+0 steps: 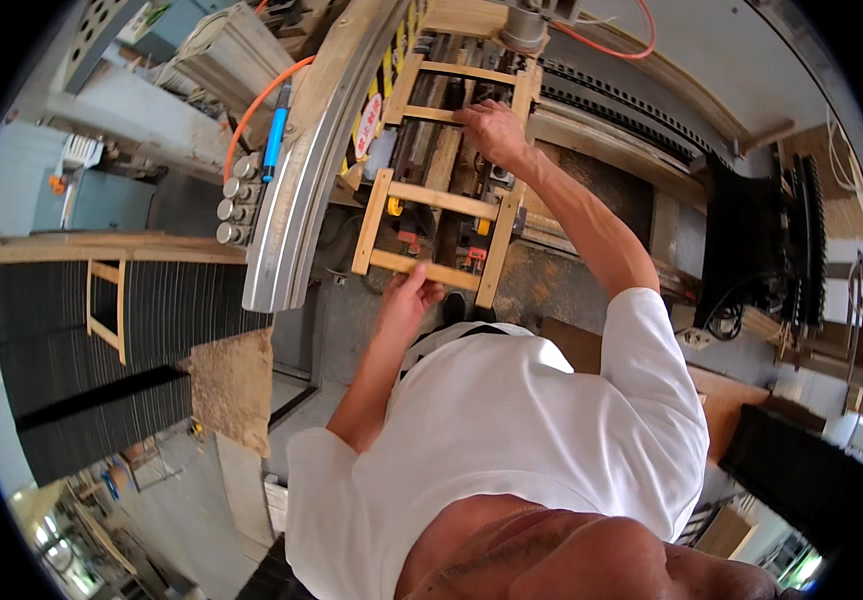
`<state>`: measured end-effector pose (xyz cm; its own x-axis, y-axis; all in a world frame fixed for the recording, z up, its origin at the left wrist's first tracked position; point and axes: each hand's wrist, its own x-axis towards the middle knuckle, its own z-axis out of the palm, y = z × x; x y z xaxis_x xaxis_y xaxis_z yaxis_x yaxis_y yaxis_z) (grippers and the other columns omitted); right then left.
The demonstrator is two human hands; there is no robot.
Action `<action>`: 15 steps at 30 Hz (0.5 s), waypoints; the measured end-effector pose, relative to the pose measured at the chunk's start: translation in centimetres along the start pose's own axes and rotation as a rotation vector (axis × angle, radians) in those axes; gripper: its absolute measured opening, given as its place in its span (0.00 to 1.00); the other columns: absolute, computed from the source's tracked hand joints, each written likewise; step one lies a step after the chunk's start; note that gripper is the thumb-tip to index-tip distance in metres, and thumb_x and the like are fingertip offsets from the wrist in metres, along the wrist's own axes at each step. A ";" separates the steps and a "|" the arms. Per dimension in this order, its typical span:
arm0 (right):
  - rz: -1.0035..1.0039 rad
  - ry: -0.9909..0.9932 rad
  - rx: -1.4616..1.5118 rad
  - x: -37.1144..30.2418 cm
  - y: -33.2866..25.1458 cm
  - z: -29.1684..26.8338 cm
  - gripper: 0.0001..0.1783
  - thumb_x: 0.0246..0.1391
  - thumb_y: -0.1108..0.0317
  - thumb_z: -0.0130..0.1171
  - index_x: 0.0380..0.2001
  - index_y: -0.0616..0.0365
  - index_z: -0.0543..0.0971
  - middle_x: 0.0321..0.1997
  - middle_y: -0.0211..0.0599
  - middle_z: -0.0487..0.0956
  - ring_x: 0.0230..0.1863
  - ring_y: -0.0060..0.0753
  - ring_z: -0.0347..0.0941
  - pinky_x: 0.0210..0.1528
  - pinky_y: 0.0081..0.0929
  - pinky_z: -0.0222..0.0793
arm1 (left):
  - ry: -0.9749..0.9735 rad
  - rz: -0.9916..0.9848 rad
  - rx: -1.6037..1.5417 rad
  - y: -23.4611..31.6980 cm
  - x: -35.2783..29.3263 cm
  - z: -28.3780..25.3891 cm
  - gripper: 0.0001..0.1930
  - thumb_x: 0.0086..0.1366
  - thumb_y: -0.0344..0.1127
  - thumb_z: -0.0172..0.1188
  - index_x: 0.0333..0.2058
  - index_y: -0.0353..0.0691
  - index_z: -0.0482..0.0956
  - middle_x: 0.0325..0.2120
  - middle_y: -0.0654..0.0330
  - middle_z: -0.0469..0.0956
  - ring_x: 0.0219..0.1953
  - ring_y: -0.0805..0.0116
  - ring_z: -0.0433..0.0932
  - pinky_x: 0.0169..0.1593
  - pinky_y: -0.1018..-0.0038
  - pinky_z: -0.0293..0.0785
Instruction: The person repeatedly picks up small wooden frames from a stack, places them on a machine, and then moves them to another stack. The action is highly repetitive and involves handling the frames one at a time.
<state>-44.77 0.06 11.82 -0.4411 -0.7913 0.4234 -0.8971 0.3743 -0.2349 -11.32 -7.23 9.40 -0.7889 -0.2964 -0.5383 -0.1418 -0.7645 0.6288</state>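
Observation:
A near wooden frame (442, 198), made of two side posts joined by two rails, lies across the machine in front of me. My left hand (412, 295) grips its nearest rail, fingers closed around the wood. Beyond it lies a similar far wooden frame (422, 113). My right hand (495, 132) reaches over to that frame's nearer rail, with its fingers closed on it near the right post. The palm side of the right hand is hidden. Red and yellow machine parts (475, 258) show through the near frame's opening.
A metal beam (287, 215) with a blue marker (276, 140) on it runs along my left. Another wooden frame (107, 310) rests on a dark slatted surface at far left. Black cable chain (632, 105) lies beyond on the right, and sawdust covers the floor.

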 end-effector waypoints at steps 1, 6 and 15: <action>-0.020 0.002 -0.015 0.2 0.4 0.3 0.18 0.47 0.73 0.58 0.44 0.51 0.81 0.45 0.34 0.81 0.46 0.42 0.73 0.50 0.39 0.66 | 0.024 0.010 -0.007 -0.2 -1.1 -0.4 0.14 0.68 0.39 0.58 0.46 0.37 0.76 0.32 0.61 0.80 0.32 0.71 0.80 0.36 0.74 0.80; -0.109 -0.011 -0.022 0.5 0.7 0.4 0.18 0.47 0.72 0.59 0.44 0.51 0.81 0.45 0.33 0.81 0.45 0.40 0.73 0.48 0.38 0.66 | 0.166 0.040 -0.118 -2.9 -5.8 -2.3 0.12 0.68 0.40 0.58 0.45 0.40 0.77 0.31 0.63 0.79 0.32 0.71 0.80 0.37 0.73 0.79; -0.041 0.067 -0.024 0.3 0.8 1.3 0.16 0.47 0.70 0.59 0.42 0.47 0.82 0.41 0.27 0.81 0.42 0.37 0.73 0.44 0.36 0.65 | 0.399 0.109 -0.183 -6.3 -8.8 -5.0 0.10 0.66 0.41 0.60 0.40 0.42 0.76 0.31 0.64 0.79 0.33 0.71 0.79 0.36 0.73 0.78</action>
<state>-45.58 -0.52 10.63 -0.4041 -0.7726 0.4897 -0.9144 0.3546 -0.1951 -0.48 -2.71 7.38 -0.4960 -0.5509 -0.6712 0.0661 -0.7946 0.6035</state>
